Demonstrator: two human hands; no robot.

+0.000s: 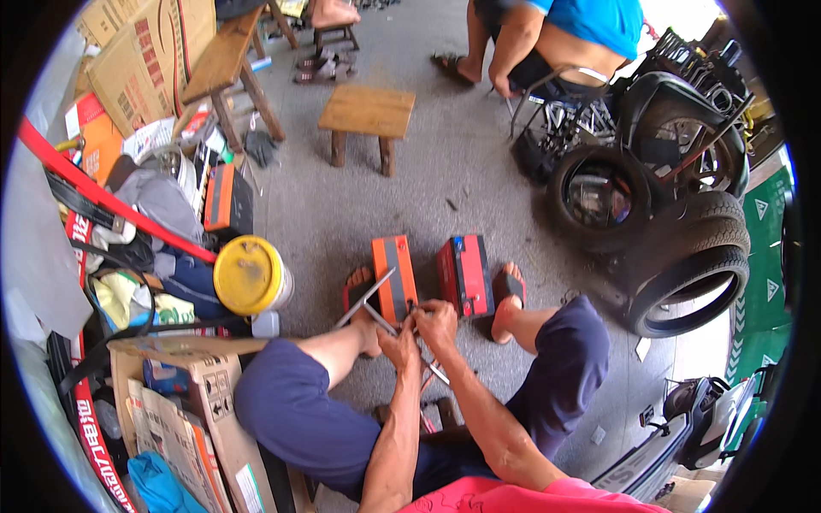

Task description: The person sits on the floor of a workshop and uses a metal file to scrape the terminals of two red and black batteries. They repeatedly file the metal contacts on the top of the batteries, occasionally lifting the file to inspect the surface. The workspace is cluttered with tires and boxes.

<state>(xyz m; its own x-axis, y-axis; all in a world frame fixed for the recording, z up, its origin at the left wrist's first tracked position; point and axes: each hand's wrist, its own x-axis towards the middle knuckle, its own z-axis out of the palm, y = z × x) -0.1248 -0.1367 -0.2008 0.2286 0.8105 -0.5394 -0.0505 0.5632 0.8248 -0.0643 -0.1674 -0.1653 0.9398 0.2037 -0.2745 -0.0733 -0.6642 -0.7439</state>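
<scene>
I sit with my sandaled feet either side of two batteries: an orange one with a grey stripe (pixel 389 269) and a red-and-black one (pixel 463 274). Long silver metal pieces (pixel 369 301) cross near the orange battery's near end. My left hand (pixel 397 346) is closed around them. My right hand (pixel 438 329) is just right of it, fingers curled together by that battery's near end; what they grip is hidden. Below my hands more metal and red parts (pixel 432 376) show between my legs, too small to tell exactly.
A yellow bucket (pixel 248 274), cardboard box (pixel 205 393) and clutter crowd the left. Wooden stool (pixel 368 107) and bench (pixel 218 60) stand ahead. A co-worker in blue (pixel 581 26) sits beside metal parts. Tires (pixel 684 291) pile at right, above part of a scooter (pixel 684 410).
</scene>
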